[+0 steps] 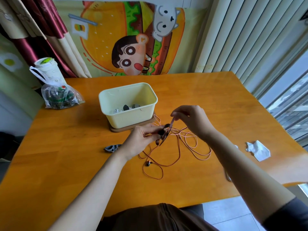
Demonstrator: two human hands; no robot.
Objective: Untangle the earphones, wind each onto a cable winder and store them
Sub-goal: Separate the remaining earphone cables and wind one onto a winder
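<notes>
Above table [66, 155], hands [140, 140] [191, 120] pinch-tight on winder [172, 122]

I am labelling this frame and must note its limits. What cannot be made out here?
Head view:
- Cream box contents: its front wall hides most.
- Brown winder: the left hand covers its middle.
- Whether the right hand pinches cable along with the winder tip: too small.
- Grey winder: left wrist hides one end.

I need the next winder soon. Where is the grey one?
In the head view the grey winder lies on the table, just left of the left hand, nearer the person than the yellow box.
</notes>
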